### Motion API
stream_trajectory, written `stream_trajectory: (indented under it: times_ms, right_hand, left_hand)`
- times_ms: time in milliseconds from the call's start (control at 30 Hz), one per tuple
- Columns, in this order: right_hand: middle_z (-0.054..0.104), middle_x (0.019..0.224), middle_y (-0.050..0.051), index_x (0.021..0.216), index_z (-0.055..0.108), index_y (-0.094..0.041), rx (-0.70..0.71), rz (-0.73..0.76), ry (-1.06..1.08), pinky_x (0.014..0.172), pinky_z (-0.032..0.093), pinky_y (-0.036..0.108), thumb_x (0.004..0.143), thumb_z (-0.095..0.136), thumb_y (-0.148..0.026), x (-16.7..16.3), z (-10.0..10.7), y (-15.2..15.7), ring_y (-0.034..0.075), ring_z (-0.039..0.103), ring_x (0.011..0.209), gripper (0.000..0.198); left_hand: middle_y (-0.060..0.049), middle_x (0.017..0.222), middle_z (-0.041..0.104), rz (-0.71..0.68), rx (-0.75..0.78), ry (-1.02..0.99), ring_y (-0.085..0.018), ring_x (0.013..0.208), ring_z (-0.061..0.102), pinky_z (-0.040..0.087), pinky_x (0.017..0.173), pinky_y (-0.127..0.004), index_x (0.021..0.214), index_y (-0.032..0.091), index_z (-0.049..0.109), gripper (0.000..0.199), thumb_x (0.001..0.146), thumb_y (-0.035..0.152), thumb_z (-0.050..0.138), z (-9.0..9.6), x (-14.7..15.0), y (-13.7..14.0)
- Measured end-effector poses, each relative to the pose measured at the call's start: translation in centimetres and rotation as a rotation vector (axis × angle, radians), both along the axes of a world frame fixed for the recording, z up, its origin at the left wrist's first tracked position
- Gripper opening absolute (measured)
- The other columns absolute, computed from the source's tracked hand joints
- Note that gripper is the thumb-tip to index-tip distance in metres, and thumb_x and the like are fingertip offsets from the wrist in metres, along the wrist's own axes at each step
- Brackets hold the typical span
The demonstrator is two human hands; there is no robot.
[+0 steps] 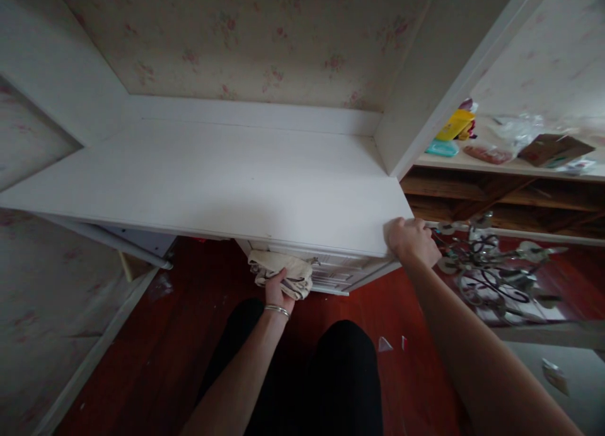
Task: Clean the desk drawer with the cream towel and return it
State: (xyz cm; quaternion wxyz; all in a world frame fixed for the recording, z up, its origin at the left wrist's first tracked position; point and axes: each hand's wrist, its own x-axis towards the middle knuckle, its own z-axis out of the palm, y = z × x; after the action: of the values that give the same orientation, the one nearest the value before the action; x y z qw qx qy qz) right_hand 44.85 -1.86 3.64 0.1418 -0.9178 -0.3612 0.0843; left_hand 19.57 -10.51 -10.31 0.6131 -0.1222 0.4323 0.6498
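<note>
A white desk top (227,177) fills the middle of the view, set in an alcove with flowered wallpaper. My left hand (278,288), with a silver bracelet at the wrist, presses a crumpled beige cloth (283,273) against the white drawer front (338,273) just under the desk's front edge. My right hand (412,239) is closed over the desk's front right corner, fingers on the edge. My legs in black trousers are below.
To the right, a shelf (477,164) carries a yellow packet (454,125), a teal item, a brown box (553,149) and plastic bags. A metal chandelier-like fixture (496,269) lies low on the right. Red wooden floor (155,354) has small scraps on it.
</note>
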Motion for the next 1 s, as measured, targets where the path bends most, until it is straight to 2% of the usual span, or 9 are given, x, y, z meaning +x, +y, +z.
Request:
stream_trajectory:
  times_ms: [233, 400, 500, 567, 633, 733, 800, 900, 1000]
  right_hand:
    - [0.052, 0.131, 0.027, 0.134, 0.049, -0.012, 0.001, 0.001, 0.011, 0.09, 0.044, 0.057, 0.093, 0.029, -0.048, -0.1, 0.2, -0.2, 0.042, 0.054, 0.117, 0.059]
    - [0.053, 0.129, 0.026, 0.133, 0.05, -0.011, -0.001, 0.002, 0.017, 0.09, 0.044, 0.058, 0.092, 0.03, -0.05, -0.2, 0.3, -0.2, 0.043, 0.054, 0.117, 0.06]
    - [0.053, 0.129, 0.026, 0.134, 0.049, -0.011, 0.001, 0.008, 0.017, 0.09, 0.044, 0.058, 0.092, 0.029, -0.051, -0.2, 0.3, -0.2, 0.043, 0.054, 0.116, 0.061]
    - [0.053, 0.13, 0.026, 0.134, 0.049, -0.01, 0.002, 0.007, 0.022, 0.089, 0.044, 0.058, 0.092, 0.029, -0.051, -0.1, 0.2, -0.2, 0.044, 0.053, 0.116, 0.062]
    - [0.053, 0.13, 0.027, 0.134, 0.049, -0.011, 0.0, 0.004, 0.029, 0.089, 0.044, 0.058, 0.092, 0.028, -0.051, 0.0, 0.1, -0.1, 0.044, 0.053, 0.116, 0.061]
    - [0.054, 0.128, 0.026, 0.133, 0.049, -0.012, 0.003, 0.003, 0.023, 0.089, 0.044, 0.057, 0.093, 0.029, -0.051, 0.0, 0.1, -0.1, 0.042, 0.054, 0.117, 0.059]
    - [0.054, 0.128, 0.025, 0.132, 0.049, -0.013, 0.0, 0.001, 0.015, 0.09, 0.044, 0.056, 0.093, 0.029, -0.05, 0.0, 0.1, -0.1, 0.041, 0.054, 0.117, 0.058]
    - [0.054, 0.128, 0.024, 0.132, 0.049, -0.014, -0.012, -0.001, 0.005, 0.091, 0.044, 0.054, 0.094, 0.028, -0.051, -0.1, 0.2, -0.1, 0.039, 0.055, 0.117, 0.058]
    - [0.055, 0.127, 0.023, 0.132, 0.049, -0.014, -0.026, 0.001, -0.001, 0.09, 0.044, 0.053, 0.094, 0.027, -0.051, -0.1, 0.2, 0.0, 0.039, 0.056, 0.115, 0.058]
  left_hand:
    - [-0.009, 0.101, 0.073, -0.039, 0.066, -0.033, -0.026, 0.097, 0.07, 0.054, 0.092, -0.049, 0.11, 0.017, 0.065, 0.031, 0.081, 0.008, 0.06, 7.4, -2.7, -1.1]
    - [-0.004, 0.105, 0.072, 0.054, 0.056, 0.213, -0.023, 0.1, 0.069, 0.055, 0.092, -0.046, 0.112, 0.023, 0.065, 0.036, 0.079, 0.008, 0.062, 13.2, -6.4, -3.5]
    - [0.002, 0.116, 0.068, 0.253, 0.157, 0.639, -0.02, 0.109, 0.064, 0.051, 0.098, -0.042, 0.115, 0.029, 0.062, 0.043, 0.075, 0.014, 0.069, 16.2, -8.8, -4.0]
    - [0.001, 0.12, 0.066, 0.358, 0.233, 1.088, -0.021, 0.118, 0.059, 0.045, 0.105, -0.041, 0.116, 0.029, 0.061, 0.044, 0.074, 0.019, 0.071, 17.7, -10.4, -3.1]
    - [-0.004, 0.118, 0.066, 0.327, 0.277, 1.581, -0.024, 0.124, 0.054, 0.039, 0.111, -0.041, 0.115, 0.023, 0.063, 0.038, 0.077, 0.024, 0.069, 18.7, -11.7, -1.0]
    - [-0.011, 0.127, 0.061, 0.012, 0.387, 2.131, -0.026, 0.128, 0.05, 0.035, 0.113, -0.039, 0.123, 0.017, 0.061, 0.041, 0.082, 0.02, 0.057, 19.2, -12.7, 3.8]
    - [-0.008, 0.148, 0.044, -0.389, 0.462, 2.34, -0.024, 0.135, 0.041, 0.035, 0.112, -0.038, 0.139, 0.023, 0.049, 0.055, 0.084, 0.015, 0.05, 18.7, -12.6, 7.6]
    - [-0.003, 0.156, 0.031, -1.045, 0.428, 2.487, -0.034, 0.142, 0.028, 0.024, 0.114, -0.056, 0.143, 0.036, 0.044, 0.054, 0.089, 0.027, 0.05, 17.1, -11.6, 12.4]
    - [-0.001, 0.161, 0.02, -1.257, 0.375, 2.497, -0.046, 0.143, 0.014, 0.01, 0.108, -0.071, 0.145, 0.045, 0.035, 0.061, 0.087, 0.06, 0.047, 15.6, -10.8, 15.5]
